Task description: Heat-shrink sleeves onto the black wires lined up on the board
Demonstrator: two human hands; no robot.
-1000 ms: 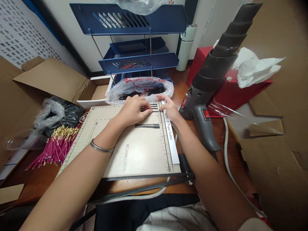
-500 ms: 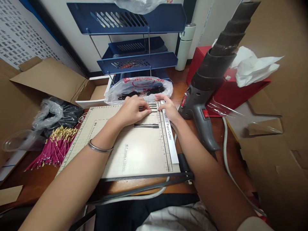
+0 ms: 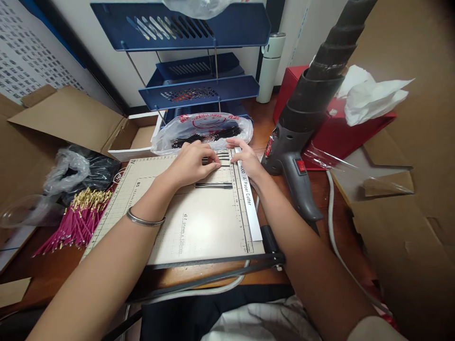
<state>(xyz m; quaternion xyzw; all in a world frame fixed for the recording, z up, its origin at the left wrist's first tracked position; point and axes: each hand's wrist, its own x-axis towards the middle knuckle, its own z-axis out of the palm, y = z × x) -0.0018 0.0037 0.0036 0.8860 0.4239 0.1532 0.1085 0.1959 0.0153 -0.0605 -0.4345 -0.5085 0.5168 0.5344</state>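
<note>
Over the far part of a cream paper cutter (image 3: 199,218), my left hand (image 3: 194,163) is closed, thumb and fingertips pinched on the end of a thin black wire (image 3: 225,166). More short black wires lie in rows just beyond it, partly hidden by the fingers. My right hand (image 3: 247,163) rests at the cutter's right edge by the white label strip (image 3: 251,208), fingers apart, thumb close to the wires' right ends. Nearer to me, a small group of black wires (image 3: 214,185) lies flat on the board.
A clear plastic bag (image 3: 206,125) of black wires sits behind the cutter, below blue trays (image 3: 199,87). To the right stand a heat gun (image 3: 298,142) and a red tissue box (image 3: 355,137). Magenta wires with gold ends (image 3: 76,222) and an open cardboard box (image 3: 71,116) are left.
The whole view has shifted slightly, so everything appears a little further left. Both hands keep almost the same pose over the wires.
</note>
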